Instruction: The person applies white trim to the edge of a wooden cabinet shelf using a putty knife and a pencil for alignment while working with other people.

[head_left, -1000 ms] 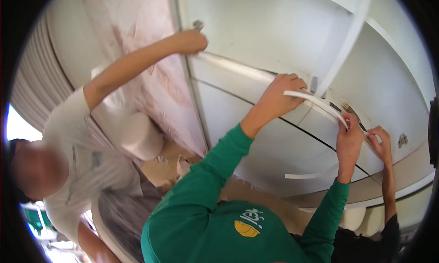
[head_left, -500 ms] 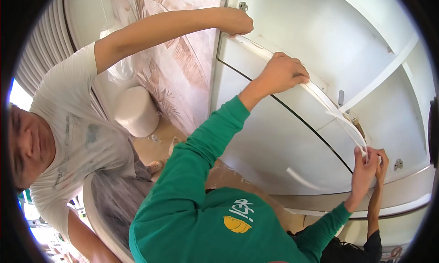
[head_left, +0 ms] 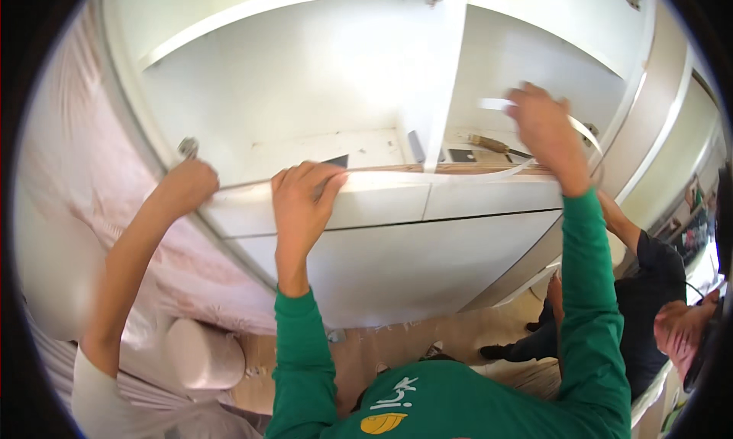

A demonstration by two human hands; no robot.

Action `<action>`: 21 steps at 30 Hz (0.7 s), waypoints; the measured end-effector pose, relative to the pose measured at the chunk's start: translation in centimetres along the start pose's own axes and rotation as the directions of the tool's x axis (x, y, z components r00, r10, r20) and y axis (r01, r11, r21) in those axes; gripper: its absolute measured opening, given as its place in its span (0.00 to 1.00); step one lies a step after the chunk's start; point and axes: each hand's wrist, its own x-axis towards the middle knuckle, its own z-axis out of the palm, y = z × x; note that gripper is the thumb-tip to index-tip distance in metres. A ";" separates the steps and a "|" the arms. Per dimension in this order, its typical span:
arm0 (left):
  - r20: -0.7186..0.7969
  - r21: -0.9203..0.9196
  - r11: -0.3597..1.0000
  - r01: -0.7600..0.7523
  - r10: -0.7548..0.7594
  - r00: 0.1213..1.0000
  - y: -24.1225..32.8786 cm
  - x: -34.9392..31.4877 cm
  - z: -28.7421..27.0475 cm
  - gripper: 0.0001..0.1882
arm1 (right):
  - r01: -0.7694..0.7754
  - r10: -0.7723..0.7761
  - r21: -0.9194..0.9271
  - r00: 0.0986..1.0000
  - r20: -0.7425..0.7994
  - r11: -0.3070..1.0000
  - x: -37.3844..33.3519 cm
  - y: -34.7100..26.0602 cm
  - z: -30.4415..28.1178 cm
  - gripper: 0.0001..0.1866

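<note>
A thin white edging strip (head_left: 466, 178) runs along the front edge of a white cabinet (head_left: 359, 202), then curls up at the right. My left hand (head_left: 305, 198) pinches the strip against that edge, fingers over the top and thumb along the side. Raised over the right compartment, my right hand (head_left: 546, 130) grips the loose length, whose end sticks out past the fingers; it is a little blurred. Below it lies a tool with a brown handle (head_left: 489, 143) on the cabinet floor. Left of my left hand, a co-worker's hand (head_left: 191, 185) rests at the edge's corner.
A second person in a dark shirt (head_left: 641, 294) stands at the right, an arm partly hidden behind my right forearm. An upright divider (head_left: 447, 80) parts the compartments. Metal hinges (head_left: 188, 146) sit on the side walls. A pale round stool-like drum (head_left: 206, 355) stands at the lower left.
My view has swung right and now faces the cabinet squarely. My right hand has lifted the strip's loose end up over the compartment. The left hand stays on the edge.
</note>
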 end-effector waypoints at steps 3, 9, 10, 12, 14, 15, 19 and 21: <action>-0.003 0.039 0.999 0.034 -0.033 0.999 0.1 -0.2 -0.9 0.07 | 0.203 -0.214 0.093 0.968 0.131 0.975 5.3 -2.6 2.2 0.08; 0.020 0.026 0.999 0.044 -0.045 0.999 0.8 -0.3 0.1 0.08 | 0.351 -0.412 0.246 0.869 0.274 0.904 10.3 0.3 13.0 0.10; 0.020 0.038 0.998 0.050 -0.051 0.998 0.8 -0.3 -0.1 0.08 | 0.374 -0.438 0.267 0.865 0.245 0.888 11.1 0.4 13.8 0.10; 0.020 0.056 0.997 0.060 -0.061 0.998 1.0 -0.1 -0.4 0.08 | 0.370 -0.386 0.112 0.871 0.305 0.922 11.8 1.4 15.2 0.12; 0.013 0.057 0.996 0.076 -0.076 0.997 1.0 -0.2 -0.1 0.09 | 0.398 -0.348 -0.164 0.899 0.266 0.903 10.7 2.3 18.3 0.13; 0.012 0.053 0.995 0.080 -0.081 0.997 0.9 -0.1 0.2 0.09 | 0.357 -0.306 -0.119 0.899 0.314 0.927 10.7 3.0 19.2 0.16; 0.030 0.077 0.992 0.099 -0.101 0.994 1.2 0.2 0.1 0.09 | 0.202 -0.190 0.021 0.872 0.451 0.979 9.9 4.5 19.4 0.21; 0.034 0.072 0.988 0.136 -0.139 0.990 1.6 0.3 0.4 0.09 | 0.167 -0.155 0.018 0.855 0.495 0.986 9.7 5.1 17.7 0.22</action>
